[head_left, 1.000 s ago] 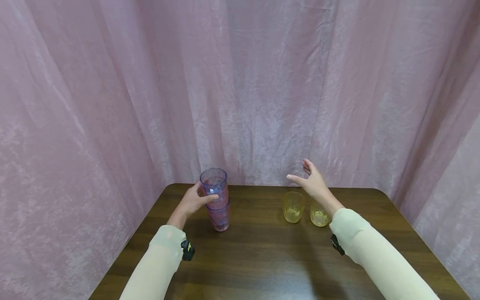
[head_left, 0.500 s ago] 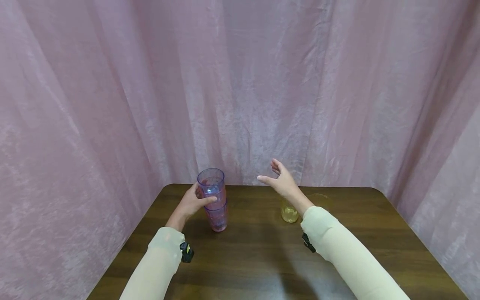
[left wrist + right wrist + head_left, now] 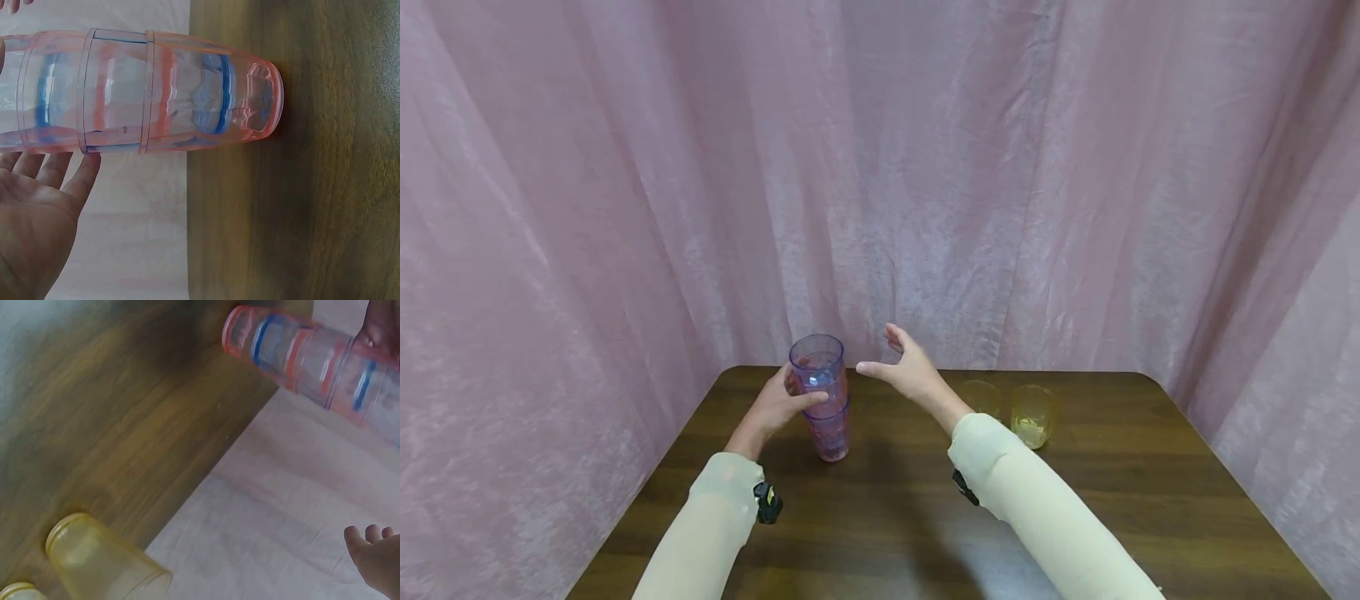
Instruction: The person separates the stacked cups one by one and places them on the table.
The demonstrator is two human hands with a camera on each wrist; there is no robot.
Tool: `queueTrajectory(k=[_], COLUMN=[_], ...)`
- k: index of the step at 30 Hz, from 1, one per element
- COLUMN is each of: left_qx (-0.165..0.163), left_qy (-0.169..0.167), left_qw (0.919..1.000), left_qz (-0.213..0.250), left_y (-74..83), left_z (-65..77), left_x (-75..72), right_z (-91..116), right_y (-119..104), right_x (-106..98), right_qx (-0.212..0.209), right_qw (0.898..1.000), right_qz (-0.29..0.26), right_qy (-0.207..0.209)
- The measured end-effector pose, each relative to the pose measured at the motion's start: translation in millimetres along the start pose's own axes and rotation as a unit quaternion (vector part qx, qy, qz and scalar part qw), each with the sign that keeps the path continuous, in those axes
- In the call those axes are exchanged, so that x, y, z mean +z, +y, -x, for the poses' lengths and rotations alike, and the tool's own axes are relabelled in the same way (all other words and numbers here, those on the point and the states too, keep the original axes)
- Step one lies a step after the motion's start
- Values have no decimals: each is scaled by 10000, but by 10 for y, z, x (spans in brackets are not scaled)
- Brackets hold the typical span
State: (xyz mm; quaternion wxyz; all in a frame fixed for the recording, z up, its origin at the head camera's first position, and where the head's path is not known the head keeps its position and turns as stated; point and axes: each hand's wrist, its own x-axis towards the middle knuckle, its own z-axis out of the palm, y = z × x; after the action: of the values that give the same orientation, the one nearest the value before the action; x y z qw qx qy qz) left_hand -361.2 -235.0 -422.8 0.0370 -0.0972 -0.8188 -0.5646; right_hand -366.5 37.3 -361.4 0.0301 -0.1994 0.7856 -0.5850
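Note:
A stack of nested clear plastic cups [image 3: 831, 433], pink and blue by turns, stands upright at the left of the table. My left hand [image 3: 773, 404] holds the stack around its upper part, thumb on the near side and fingers at the left and behind. In the left wrist view, the fingertips [image 3: 87, 169] touch the side of a cup near the rims. My right hand [image 3: 913, 371] hovers to the right of the stack, apart from it, with thumb and fingers spread and nothing between them. The right wrist view shows this hand [image 3: 378, 565] and the stack [image 3: 312, 359].
Two clear yellow cups stand on the right half: one [image 3: 1032, 417] in plain sight, the other [image 3: 981, 395] partly behind my right forearm. The brown wooden table [image 3: 1112, 500] ends at a pink curtain [image 3: 940, 167] behind.
My right hand has moved left across the table, from above the yellow cups to near the stack. The left hand keeps its hold on the stack, which stays in place.

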Motion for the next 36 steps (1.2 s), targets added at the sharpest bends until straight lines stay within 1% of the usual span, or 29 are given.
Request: queueTrajectory(k=[7,14,15,18,21,23,25,30,36], left_qx=[-10,-53,-75,-109,-187,-253,-317,-362,-225], left_qy=[-49,-105,-135,-240,-331,-346,-353,-313,-343], left_qw=[10000,9999,9998,9996,9992,9991,9989,9988,9992], left_qz=[13,70,85,136,84,19,-20,-34,-15], left_y=[40,42,59,183,304,351,364,365,350], left_z=[10,11,17,67,114,138,143,150,140], left_x=[-3,-12,-15,-26,-42,-53,-62,-70,-51], right_z=[-56,-104,-108,-120,-133,-147,-159,-195,-233], right_y=[-15,-5,-6,-13,-18,-23,-35,-64,-77], right_x=[174,334,357,423,481,522,561,644,725], right_qx=[-35,117,122,112,106,102,105,105,114], right_qw=[10000,9998,9998,9998,9999,9999,9998,9997,9998], right_qz=[-10,102,117,93,70,1,-47,-142,-129], right_qy=[-30,-125,-126,-110,-95,-106,-136,-166,-106])
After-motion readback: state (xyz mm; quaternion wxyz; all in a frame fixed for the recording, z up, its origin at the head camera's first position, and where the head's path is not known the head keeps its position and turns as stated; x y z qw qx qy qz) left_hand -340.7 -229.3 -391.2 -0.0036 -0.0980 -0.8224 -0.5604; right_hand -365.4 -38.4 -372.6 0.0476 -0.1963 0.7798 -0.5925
